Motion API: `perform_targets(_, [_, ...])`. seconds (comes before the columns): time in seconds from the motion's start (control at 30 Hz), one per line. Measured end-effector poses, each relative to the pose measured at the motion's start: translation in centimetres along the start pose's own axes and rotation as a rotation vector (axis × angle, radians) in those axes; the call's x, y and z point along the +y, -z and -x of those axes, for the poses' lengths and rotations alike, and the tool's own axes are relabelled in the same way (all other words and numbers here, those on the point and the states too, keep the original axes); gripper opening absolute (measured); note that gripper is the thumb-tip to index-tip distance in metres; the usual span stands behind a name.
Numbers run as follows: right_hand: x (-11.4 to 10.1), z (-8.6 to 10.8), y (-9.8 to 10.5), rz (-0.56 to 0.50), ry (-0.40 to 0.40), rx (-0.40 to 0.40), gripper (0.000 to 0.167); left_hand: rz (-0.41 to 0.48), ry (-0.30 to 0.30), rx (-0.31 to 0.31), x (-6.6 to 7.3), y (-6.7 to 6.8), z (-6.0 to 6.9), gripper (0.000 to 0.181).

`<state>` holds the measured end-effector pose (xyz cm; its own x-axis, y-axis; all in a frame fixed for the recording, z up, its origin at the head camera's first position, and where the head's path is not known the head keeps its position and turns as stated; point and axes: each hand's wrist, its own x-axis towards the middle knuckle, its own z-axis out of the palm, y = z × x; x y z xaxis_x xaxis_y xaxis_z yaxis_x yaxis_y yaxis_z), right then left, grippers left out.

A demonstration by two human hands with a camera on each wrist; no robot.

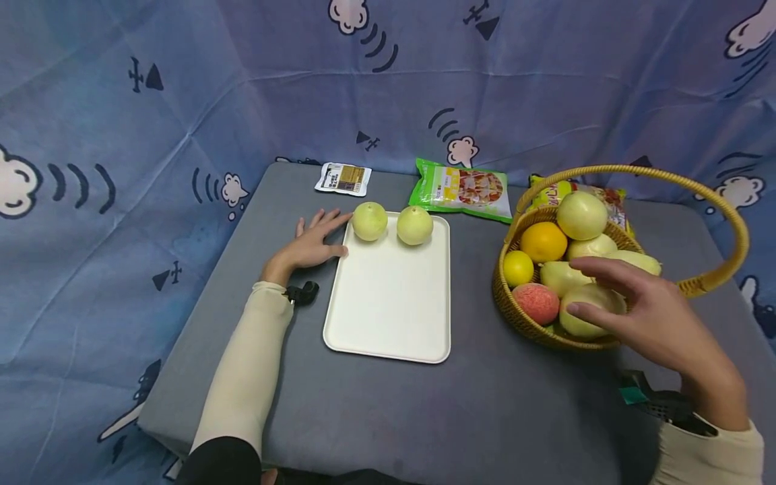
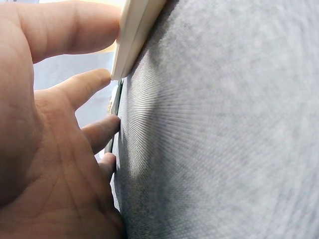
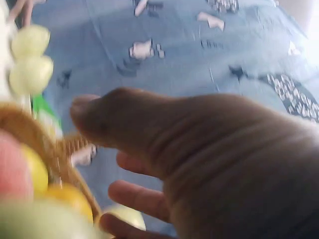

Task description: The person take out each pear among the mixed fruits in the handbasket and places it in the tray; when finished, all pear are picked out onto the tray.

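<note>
My left hand (image 1: 309, 244) rests at the upper left edge of a white tray (image 1: 388, 303), its fingers spread and the thumb touching the rim; the left wrist view shows the thumb against the tray's side (image 2: 130, 40). Two pale green round fruits (image 1: 370, 221) sit side by side at the tray's far end. Over the near right part of a wicker basket (image 1: 515, 316) hovers my right hand (image 1: 661, 316), thumb and fingers apart above a pale green fruit (image 1: 591, 311). The basket also holds an orange (image 1: 543, 242), a yellow fruit (image 1: 518, 269) and a reddish peach-like fruit (image 1: 536, 303).
Behind the tray lie a small white packet (image 1: 343, 179) and a green food bag (image 1: 463, 190). A yellow and red bag (image 1: 612, 202) is partly hidden behind the basket. The basket's tall handle (image 1: 642, 171) arches up and over to the right. Patterned blue cloth hangs around the grey table.
</note>
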<state>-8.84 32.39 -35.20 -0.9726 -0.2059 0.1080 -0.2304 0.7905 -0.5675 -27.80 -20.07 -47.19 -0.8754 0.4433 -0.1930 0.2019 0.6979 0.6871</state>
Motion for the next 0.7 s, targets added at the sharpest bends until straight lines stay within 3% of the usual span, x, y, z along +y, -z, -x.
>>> perform_targets(0.13, [1.7,1.8,0.0,0.134,-0.057,-0.01,0.068,0.007,-0.009,0.006,-0.4,-0.1,-0.1,0.086])
perform_targets(0.27, [2.4,2.5,-0.6,0.176,-0.086,-0.027,0.072,-0.004,-0.007,0.011,-0.3,0.0,0.0,0.086])
perform_targets(0.47, [2.6,2.5,-1.4,0.191,-0.116,-0.041,0.081,-0.03,0.008,0.0,0.0,0.0,0.1,0.086])
perform_targets(0.7, [2.3,1.5,-1.9,0.246,-0.093,-0.067,0.079,-0.017,-0.001,0.004,0.2,-0.2,0.0,0.085])
